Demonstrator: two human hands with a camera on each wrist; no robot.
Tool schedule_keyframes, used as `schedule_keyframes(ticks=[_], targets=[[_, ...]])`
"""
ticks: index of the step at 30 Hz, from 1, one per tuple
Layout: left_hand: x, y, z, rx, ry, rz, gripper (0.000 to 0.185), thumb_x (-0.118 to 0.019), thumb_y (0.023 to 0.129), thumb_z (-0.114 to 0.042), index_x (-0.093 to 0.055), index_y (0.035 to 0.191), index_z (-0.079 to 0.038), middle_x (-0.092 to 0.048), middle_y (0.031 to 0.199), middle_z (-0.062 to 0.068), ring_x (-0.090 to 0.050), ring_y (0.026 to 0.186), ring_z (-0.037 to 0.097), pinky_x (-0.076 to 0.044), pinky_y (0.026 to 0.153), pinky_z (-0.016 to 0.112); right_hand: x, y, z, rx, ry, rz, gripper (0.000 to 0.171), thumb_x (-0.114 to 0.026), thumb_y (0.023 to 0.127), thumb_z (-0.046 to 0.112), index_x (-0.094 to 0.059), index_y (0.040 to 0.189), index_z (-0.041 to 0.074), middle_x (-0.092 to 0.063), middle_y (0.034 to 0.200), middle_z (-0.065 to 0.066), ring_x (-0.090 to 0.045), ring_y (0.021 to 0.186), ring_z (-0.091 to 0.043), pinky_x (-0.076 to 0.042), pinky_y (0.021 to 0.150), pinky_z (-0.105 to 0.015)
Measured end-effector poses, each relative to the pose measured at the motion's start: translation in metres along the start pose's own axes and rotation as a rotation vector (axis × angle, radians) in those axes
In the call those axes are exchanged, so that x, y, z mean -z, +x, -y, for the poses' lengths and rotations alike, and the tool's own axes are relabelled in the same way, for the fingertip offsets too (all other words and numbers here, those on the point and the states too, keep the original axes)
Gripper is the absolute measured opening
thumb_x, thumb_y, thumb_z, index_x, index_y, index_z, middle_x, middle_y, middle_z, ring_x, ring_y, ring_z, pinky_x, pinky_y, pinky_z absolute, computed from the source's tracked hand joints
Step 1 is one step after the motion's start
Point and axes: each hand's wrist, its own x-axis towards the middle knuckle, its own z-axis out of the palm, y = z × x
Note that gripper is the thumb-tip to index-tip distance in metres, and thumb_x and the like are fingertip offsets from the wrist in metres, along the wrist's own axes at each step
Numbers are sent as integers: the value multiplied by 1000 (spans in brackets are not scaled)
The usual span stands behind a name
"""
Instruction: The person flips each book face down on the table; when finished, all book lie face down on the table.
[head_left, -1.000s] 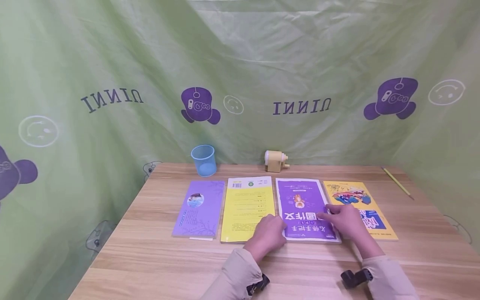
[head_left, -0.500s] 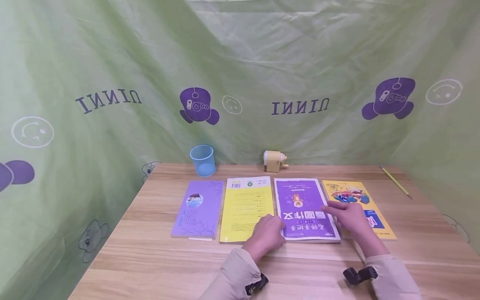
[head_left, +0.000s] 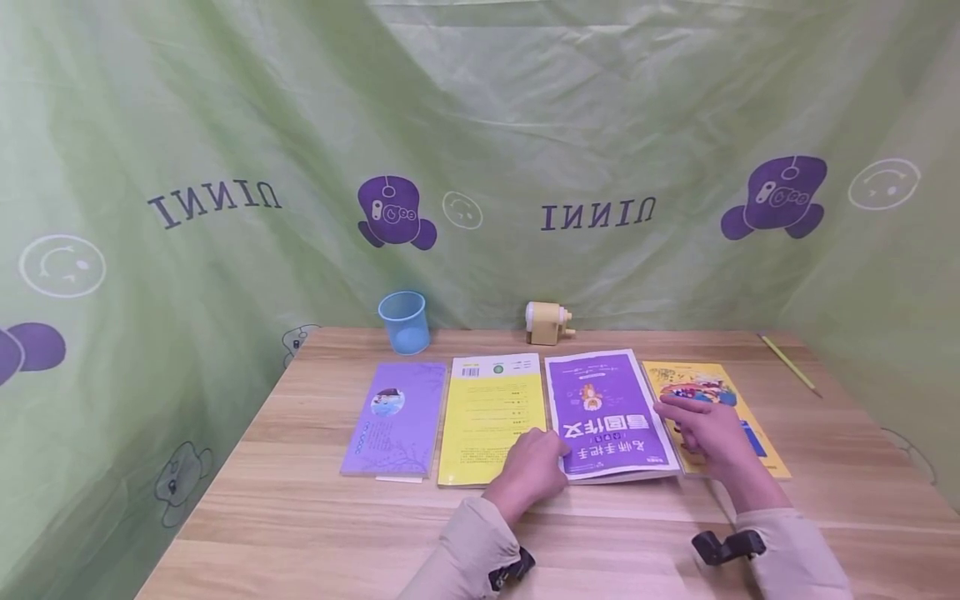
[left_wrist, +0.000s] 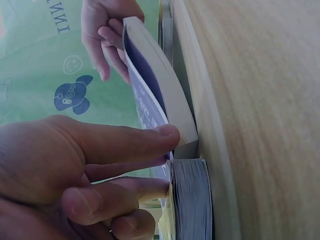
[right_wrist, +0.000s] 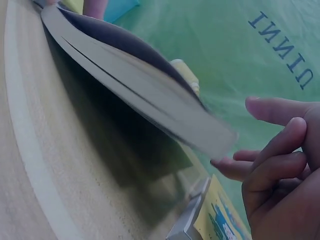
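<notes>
A purple book (head_left: 600, 417) lies among other books in the head view, its right side lifted off the wood. My left hand (head_left: 528, 473) holds its lower left corner; the left wrist view has the thumb (left_wrist: 165, 134) on the book's bottom edge. Another finger of that hand touches the neighbouring yellow book (head_left: 491, 417). At the raised side is my right hand (head_left: 716, 437), above the orange-yellow book (head_left: 753, 446). In the right wrist view a fingertip (right_wrist: 220, 162) meets the lifted edge from below, while the thumb stands apart from it.
A lilac book (head_left: 393, 421) lies at the left, with white paper showing beneath it. At the back stand a blue cup (head_left: 405, 323) and a yellow pencil sharpener (head_left: 549, 323). A green pencil (head_left: 789, 367) lies at the right. Green curtain (head_left: 480, 117) surrounds the table.
The right side of the purple book has risen from the table. My right hand has shifted right, its thumb off the cover. The left hand stays at the same corner.
</notes>
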Motion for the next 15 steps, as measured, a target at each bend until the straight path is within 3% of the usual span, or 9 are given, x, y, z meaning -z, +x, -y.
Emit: schedule_keyframes(ticks=[4,8,11,15], targets=[[-1,0,0,-2,1,-3,40,-79,69,2,-80,106,-12,-69,80,2,-49,67,13,-37,58,20,3,1,-2,43,69,26,53,-75,91,27,-60,141,15,-60,69,16,-39,49,-2,-35,46,-21],[0,0,-1,-3,-9,-8,50,-79,68,3,-78,115,-14,-75,94,6,-50,70,13,-38,59,20,5,0,-3,85,117,61,23,-75,92,22,-71,108,38,-70,85,20,-40,49,-1,-34,45,-20],[0,-1,-1,-3,-24,-6,57,-79,68,4,-75,121,-16,-76,105,8,-51,74,14,-39,60,20,7,0,-3,100,166,93,25,-72,94,19,-71,98,44,-72,86,19,-39,48,0,-33,43,-20],[1,-3,-1,14,-74,6,65,-79,68,5,-71,127,-18,-74,115,10,-51,78,14,-38,61,20,8,-2,-2,123,260,154,27,-67,97,15,-75,100,41,-73,91,18,-38,46,1,-32,42,-18]])
